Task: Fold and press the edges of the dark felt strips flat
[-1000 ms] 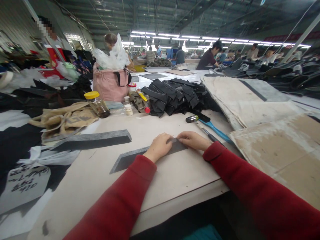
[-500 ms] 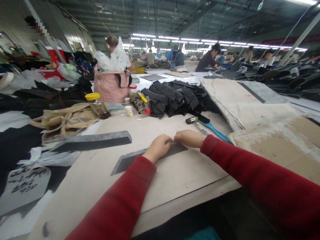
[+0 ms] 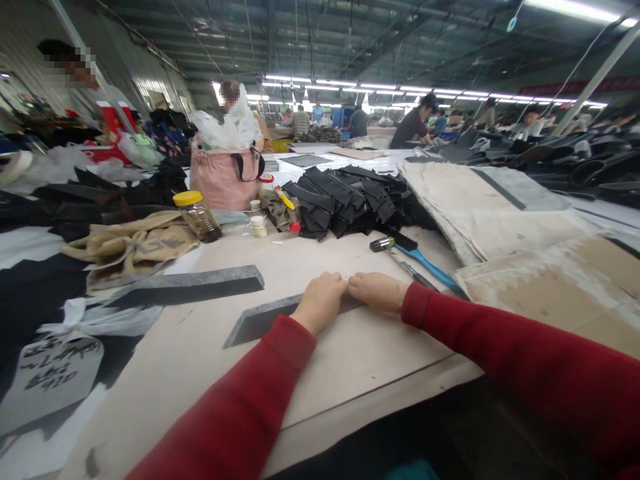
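Note:
A flat dark strip with a grey fuzzy border (image 3: 255, 323) lies on the pale board (image 3: 360, 360) in front of me. My left hand (image 3: 323, 300) is closed on its upper edge, fingers curled. Right beside it, my right hand (image 3: 377, 291) pinches the same edge toward the strip's right end. The two hands' fingertips nearly meet and hide that part of the strip. Farther left rests a second dark strip with a grey border (image 3: 200, 285). A small hammer (image 3: 383, 244) and a blue-handled brush (image 3: 435, 267) lie beyond my right hand.
A heap of black pieces (image 3: 345, 197) stands behind the board. Left of it are a pink bag (image 3: 225, 177), a yellow-lidded jar (image 3: 197, 217) and tan cloth gloves (image 3: 137, 243). Stained boards (image 3: 545, 287) lie at right. A handwritten tag (image 3: 55, 373) hangs at left. Other people work behind.
My right hand has shifted slightly down over the strip's right end, covering more of it. Both hands stay close together on the edge. A person at far left has come further into view.

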The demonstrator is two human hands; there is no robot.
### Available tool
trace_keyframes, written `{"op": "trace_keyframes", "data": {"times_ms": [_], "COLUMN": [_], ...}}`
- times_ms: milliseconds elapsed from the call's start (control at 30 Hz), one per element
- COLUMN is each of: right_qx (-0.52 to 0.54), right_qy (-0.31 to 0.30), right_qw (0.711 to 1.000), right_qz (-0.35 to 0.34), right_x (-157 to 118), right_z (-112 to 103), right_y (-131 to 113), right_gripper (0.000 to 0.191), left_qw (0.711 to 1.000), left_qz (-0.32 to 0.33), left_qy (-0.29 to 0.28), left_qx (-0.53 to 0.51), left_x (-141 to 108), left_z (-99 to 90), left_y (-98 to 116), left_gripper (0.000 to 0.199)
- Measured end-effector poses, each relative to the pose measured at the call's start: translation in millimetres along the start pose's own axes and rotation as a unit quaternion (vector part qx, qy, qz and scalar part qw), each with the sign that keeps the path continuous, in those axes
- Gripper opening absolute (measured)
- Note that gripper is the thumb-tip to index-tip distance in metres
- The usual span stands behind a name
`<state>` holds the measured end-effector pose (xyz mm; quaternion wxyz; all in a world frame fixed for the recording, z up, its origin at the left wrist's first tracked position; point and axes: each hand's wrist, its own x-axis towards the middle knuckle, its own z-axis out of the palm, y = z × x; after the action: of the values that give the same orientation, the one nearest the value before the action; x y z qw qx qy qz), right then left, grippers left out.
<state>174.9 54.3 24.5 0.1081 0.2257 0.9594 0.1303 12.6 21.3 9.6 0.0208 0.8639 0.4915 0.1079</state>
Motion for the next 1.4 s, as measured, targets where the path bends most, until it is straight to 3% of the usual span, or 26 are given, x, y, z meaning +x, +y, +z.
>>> {"op": "trace_keyframes", "data": {"times_ms": [133,267,500,733,867,1000,1200,1400], "right_qx": [-0.014,0.008,0.027,0.113,0.191,0.216,0.159,0.08], "right_qy": [-0.014,0.001,0.019,0.11,0.124,0.142,0.109,0.061], "right_qw": [0.999,0.993,0.99,0.971,0.958,0.951,0.968,0.975], "right_qz": [0.049,0.119,0.138,0.18,0.174,0.17,0.162,0.197], "right_x": [-0.7,-2.4,-17.7,-15.5,-6.8,-3.5,-7.2,-3.1], "right_z": [-4.4,-7.3,-0.1,11.5,13.2,13.8,10.9,-4.6], "right_y": [-18.2,-30.5,-14.0,-5.4,-9.3,-14.2,-25.0,-43.0], "right_gripper": [0.024,0.023,0.018,0.02,0.038,0.036,0.028,0.02], "left_qw": [0.998,0.999,0.995,0.993,0.993,0.993,0.997,0.999], "left_qz": [0.046,0.041,-0.024,-0.027,-0.023,-0.018,-0.016,0.051], "left_qy": [-0.016,-0.002,0.036,0.047,0.057,0.053,0.028,0.004], "left_qx": [0.032,0.011,-0.088,-0.101,-0.103,-0.101,-0.071,-0.008], "left_x": [-6.0,-11.2,-11.5,-10.2,-11.0,-11.8,-11.8,-15.9], "left_z": [-6.9,-4.1,4.0,6.5,7.6,6.6,4.1,-2.0], "left_y": [3.3,-3.8,-24.7,-23.3,-22.8,-22.6,-20.1,-18.9], "left_gripper": [0.023,0.026,0.03,0.031,0.031,0.03,0.026,0.027]}}
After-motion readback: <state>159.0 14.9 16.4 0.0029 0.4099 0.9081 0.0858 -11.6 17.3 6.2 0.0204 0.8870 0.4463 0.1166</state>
